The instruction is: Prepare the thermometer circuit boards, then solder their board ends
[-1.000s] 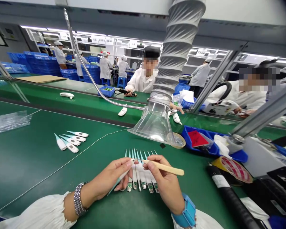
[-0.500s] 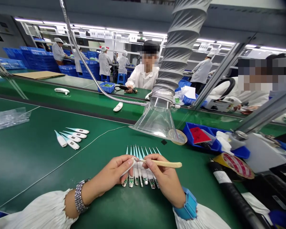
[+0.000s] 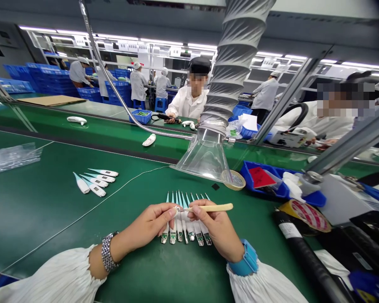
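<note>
Low over the green bench, my left hand (image 3: 153, 221) pinches a small white plastic piece (image 3: 177, 209), mostly covered by the fingers. My right hand (image 3: 215, 225) grips a slim tool with a pale yellow handle (image 3: 216, 207). Its thin metal tip meets or nearly meets the white piece; contact cannot be made out. Under and between both hands lies a row of digital thermometers (image 3: 185, 227), blue tips pointing away and green circuit boards showing at the near ends. Several more white and blue thermometers (image 3: 96, 183) rest in a loose group to the left.
A clear fume hood (image 3: 205, 162) hangs beyond my hands on a grey duct. Blue bins (image 3: 265, 189), a tape roll (image 3: 309, 215) and a black tube (image 3: 300, 252) crowd the right. White shells (image 3: 149, 140) lie on the strip beyond the bench. Co-workers sit across.
The tool's handle has shifted slightly left and up in view, with my right hand. The white shells beyond the bench have slid left. Both hands keep their holds.
</note>
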The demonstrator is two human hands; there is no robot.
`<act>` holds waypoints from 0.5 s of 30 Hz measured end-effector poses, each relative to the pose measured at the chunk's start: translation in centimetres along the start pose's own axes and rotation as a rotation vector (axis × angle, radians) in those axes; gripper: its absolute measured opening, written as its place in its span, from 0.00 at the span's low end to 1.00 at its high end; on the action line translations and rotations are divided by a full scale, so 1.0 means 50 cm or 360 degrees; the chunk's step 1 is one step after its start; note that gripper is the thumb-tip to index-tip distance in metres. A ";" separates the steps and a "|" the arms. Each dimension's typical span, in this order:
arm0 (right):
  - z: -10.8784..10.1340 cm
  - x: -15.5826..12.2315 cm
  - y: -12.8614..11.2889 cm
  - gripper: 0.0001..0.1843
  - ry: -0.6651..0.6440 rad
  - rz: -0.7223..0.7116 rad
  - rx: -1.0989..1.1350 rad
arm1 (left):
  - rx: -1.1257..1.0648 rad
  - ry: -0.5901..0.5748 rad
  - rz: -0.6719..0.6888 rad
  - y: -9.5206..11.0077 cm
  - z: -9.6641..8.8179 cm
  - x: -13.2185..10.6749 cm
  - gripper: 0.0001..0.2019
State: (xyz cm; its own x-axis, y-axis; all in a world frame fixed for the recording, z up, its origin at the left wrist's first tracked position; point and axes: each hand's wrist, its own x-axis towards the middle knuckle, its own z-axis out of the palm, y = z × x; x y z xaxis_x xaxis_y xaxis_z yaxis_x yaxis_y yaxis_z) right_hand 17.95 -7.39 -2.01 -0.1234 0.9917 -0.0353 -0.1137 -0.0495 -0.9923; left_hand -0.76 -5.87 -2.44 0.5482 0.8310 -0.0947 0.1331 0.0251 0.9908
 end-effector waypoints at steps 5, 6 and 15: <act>0.002 0.000 0.004 0.15 -0.0041 0.0007 0.0003 | 0.0029 -0.0051 0.0007 0.002 -0.002 0.000 0.21; 0.002 0.000 0.004 0.15 -0.0038 0.0001 0.0003 | 0.0035 -0.0050 0.0006 0.002 -0.002 0.000 0.21; -0.001 0.004 0.004 0.16 -0.0021 -0.0003 0.0008 | 0.0096 -0.0015 -0.0019 0.004 -0.004 0.004 0.21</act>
State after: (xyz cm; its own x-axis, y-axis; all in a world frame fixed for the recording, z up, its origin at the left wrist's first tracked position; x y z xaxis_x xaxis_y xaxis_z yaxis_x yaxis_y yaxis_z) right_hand 17.94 -7.18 -2.22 -0.1360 0.9902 -0.0319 -0.1188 -0.0483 -0.9917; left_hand -0.79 -5.59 -2.25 0.5541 0.8254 -0.1079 0.1890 0.0014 0.9820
